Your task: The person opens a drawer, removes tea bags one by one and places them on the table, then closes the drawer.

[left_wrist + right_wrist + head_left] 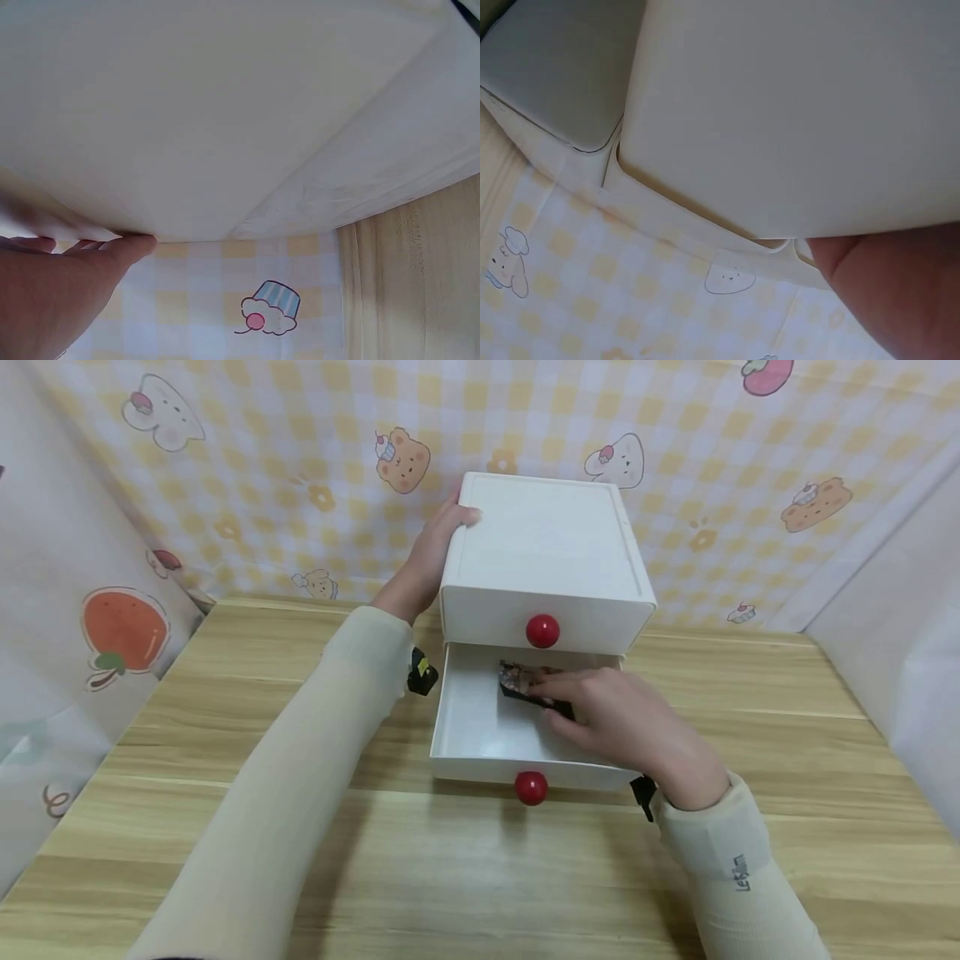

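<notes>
A white two-drawer box stands on the table with its lower drawer pulled out. My left hand rests against the box's left side, the thumb over its top edge; in the left wrist view the thumb and fingertips of the left hand lie along the box's edge. Inside the drawer, my right hand pinches a small dark packet with a colourful print, fingers over it and thumb at its near side. The hand covers part of the packet. In the right wrist view only part of the right hand shows.
The upper drawer is closed, with a red round knob; another red knob sits on the lower drawer. Behind the box hangs a yellow checked cloth. White printed cloth flanks the wooden table.
</notes>
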{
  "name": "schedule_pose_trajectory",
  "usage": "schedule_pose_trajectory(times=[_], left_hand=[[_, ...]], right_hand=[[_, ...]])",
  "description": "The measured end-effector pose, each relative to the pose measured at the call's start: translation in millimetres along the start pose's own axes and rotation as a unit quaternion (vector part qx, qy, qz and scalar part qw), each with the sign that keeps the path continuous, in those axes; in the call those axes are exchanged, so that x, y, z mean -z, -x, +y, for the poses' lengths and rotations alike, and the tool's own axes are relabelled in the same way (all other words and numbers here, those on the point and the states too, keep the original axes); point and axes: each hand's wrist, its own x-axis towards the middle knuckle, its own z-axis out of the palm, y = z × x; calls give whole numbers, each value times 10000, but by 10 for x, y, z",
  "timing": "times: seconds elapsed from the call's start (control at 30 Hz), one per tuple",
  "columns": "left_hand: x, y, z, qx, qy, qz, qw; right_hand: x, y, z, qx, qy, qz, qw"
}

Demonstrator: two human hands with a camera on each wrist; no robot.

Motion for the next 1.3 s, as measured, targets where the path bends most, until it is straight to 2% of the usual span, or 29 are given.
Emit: schedule_pose_trajectory(times=[0.17,0.33,0.47,0.8,0.93,1.1,1.17,1.3], left_hand=[[-4,-8,3,-48,113,-29,9999],[3,-16,-10,-62,201,-57,9998],[9,-25,-21,-85,227,-89,9997],[-1,-26,-23,-147,260,-94,9995],[-1,-22,-22,-181,219,-110,9995],[-4,-20,-17,-179,137,-139,9996],[-2,-20,-18,-175,114,-137,9997],[8,-20,-24,-154,97,-97,9998]], right_hand=[[17,11,10,312,26,530,9981],[28,58,26,695,215,1200,9901],[56,106,16,853,252,1564,9837],[202,356,-68,1517,116,2515,9558],[267,475,-81,1580,39,2752,9483],[292,648,-33,1443,321,3035,9413],[288,701,-12,1386,497,3228,9349],[274,790,59,1309,396,3618,9222]])
